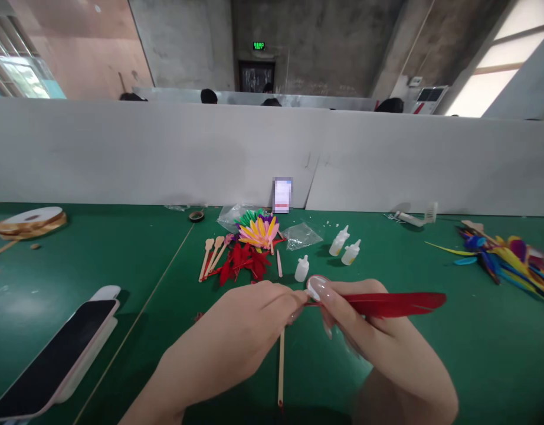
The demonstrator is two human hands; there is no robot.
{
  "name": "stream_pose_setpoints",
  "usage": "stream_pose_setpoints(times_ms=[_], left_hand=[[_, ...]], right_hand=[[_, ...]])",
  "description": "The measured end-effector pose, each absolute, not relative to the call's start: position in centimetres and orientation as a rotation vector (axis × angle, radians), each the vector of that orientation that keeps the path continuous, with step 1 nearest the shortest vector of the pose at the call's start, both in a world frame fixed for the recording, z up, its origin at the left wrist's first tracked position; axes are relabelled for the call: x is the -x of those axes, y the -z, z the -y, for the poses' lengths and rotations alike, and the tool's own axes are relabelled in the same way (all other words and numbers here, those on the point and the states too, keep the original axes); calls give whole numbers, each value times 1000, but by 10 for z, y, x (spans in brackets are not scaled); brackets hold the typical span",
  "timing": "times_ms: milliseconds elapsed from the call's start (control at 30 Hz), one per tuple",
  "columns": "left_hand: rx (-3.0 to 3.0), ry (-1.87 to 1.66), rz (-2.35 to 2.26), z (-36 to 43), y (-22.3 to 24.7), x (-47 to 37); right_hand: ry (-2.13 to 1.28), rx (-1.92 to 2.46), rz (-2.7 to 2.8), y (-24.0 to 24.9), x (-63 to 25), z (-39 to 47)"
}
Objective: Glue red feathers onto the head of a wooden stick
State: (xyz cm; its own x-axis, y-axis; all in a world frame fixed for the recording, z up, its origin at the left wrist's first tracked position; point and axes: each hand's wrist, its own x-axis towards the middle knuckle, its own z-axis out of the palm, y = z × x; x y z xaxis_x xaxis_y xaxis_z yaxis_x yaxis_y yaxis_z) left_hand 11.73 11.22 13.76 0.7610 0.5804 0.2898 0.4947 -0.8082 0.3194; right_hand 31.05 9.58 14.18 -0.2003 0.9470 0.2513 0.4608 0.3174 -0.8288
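Observation:
A long red feather [400, 304] lies level in front of me, its vane pointing right. Its middle is pinched between the thumb and fingers of my right hand [364, 321]. My left hand [249, 330] is closed, with its fingertips at the feather's quill end, touching or nearly touching the right fingertips. Below the left fingers a thin wooden stick [281, 366] runs toward me; its upper end is hidden. Beyond my hands are red feathers [243, 262], a fan of yellow and pink feathers [258, 232], and a small white squeeze bottle [302, 269].
Two more squeeze bottles [340, 241] stand behind. Wooden sticks [209, 257], a plastic bag [302, 236] and a tape roll [196, 216] lie around. A dark-screened phone [55, 360] sits left, colourful feathers [515, 260] right. A lit phone [282, 195] leans on the white partition [166, 153].

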Motion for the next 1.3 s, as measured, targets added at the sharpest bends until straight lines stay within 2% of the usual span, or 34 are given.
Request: stream_pose_setpoints(times_ms=[133,467,733,967,1300], left_hand=[[-2875,-582,-810,-122,-130,-127],[-3145,-918,-853,-145,-121,-146],[-3074,-1099,-853,-153,-103,-143],[-2866,-1265,-946,-151,-108,-141],[-2817,-1137,-922,-145,-124,-125]], right_hand=[[-685,1373,1772,-139,-313,-102],[-388,1527,1837,-148,-311,-122],[-395,1527,1915,-143,-307,-127],[-505,1421,1794,-143,-305,-120],[-560,1337,1700,-141,-303,-116]])
